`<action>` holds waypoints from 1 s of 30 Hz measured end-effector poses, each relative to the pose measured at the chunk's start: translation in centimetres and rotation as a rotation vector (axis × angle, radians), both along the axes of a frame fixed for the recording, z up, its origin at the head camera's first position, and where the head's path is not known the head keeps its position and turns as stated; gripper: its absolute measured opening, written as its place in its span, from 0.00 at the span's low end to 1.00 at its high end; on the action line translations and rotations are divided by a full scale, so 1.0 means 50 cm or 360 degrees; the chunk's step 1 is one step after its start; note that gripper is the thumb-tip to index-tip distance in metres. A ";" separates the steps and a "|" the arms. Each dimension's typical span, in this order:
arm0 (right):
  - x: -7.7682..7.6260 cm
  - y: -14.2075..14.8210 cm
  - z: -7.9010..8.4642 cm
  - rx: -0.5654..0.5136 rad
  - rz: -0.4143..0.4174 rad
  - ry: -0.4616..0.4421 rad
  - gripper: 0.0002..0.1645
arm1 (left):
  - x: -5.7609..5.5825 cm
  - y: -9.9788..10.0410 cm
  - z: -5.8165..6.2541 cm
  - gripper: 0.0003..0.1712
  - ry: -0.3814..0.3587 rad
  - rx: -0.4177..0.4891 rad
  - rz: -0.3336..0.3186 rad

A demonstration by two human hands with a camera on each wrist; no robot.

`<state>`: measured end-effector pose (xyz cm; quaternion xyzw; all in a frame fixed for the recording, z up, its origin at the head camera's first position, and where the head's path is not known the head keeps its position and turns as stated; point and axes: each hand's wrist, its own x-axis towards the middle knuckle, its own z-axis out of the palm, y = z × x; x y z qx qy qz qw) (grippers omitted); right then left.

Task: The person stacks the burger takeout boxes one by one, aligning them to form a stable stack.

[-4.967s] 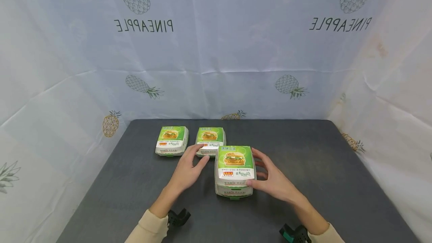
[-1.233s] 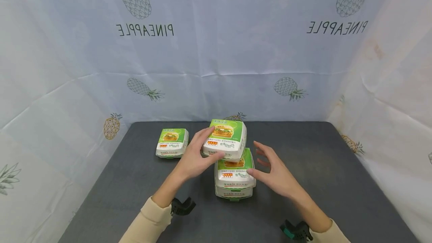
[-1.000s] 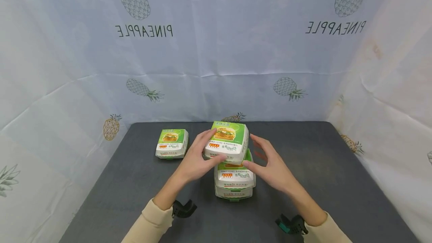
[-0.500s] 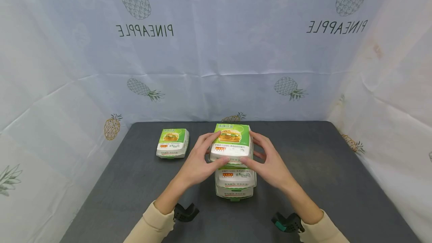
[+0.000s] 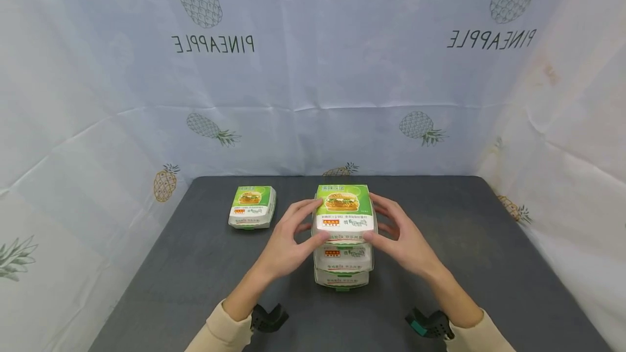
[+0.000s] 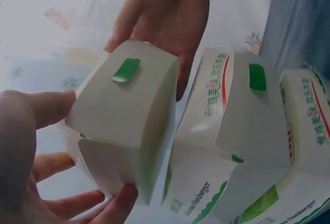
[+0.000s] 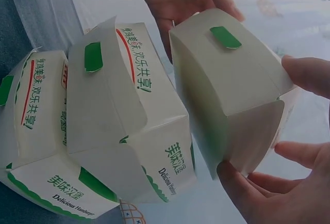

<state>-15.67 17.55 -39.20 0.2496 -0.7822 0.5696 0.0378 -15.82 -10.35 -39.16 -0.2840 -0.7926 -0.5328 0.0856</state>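
Observation:
In the head view both hands hold a green-and-white paper burger box (image 5: 345,206) with a burger printed on its lid. My left hand (image 5: 288,244) grips its left side and my right hand (image 5: 409,240) its right side, thumbs at the near corners. Directly below are a second burger box (image 5: 343,258) and a third burger box (image 5: 342,278), stacked on the table. In the left wrist view, a narrow gap shows between the held burger box (image 6: 121,95) and the middle burger box (image 6: 232,115). The right wrist view shows fingers around the held burger box (image 7: 227,64).
Another burger box (image 5: 251,207) sits by itself at the back left of the dark table (image 5: 455,265). A pale cloth (image 5: 313,64) with pineapple prints hangs behind and along both sides. Black wrist devices show on the left wrist (image 5: 269,319) and right wrist (image 5: 430,324).
The left hand took the back-middle burger box and brought it forward over the stack. The right hand left the stack and now grips this box too. Lately the box has come lower and nearer.

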 end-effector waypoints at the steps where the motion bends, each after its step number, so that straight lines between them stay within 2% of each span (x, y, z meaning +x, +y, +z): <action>1: 0.001 0.001 -0.001 0.0002 0.0003 0.0002 0.44 | 0.001 0.000 -0.002 0.35 0.0000 0.0005 -0.0003; 9: 0.008 0.003 -0.015 0.0028 -0.0002 0.0033 0.43 | 0.011 0.001 -0.012 0.35 -0.0050 0.0017 0.0016; 21: 0.012 0.008 -0.026 -0.0010 0.0014 0.0066 0.46 | 0.017 0.001 -0.014 0.37 0.0003 0.0012 0.0004; 30: 0.013 0.010 -0.029 -0.0022 -0.0003 0.0048 0.47 | 0.017 -0.012 -0.013 0.36 -0.0057 0.0005 0.0044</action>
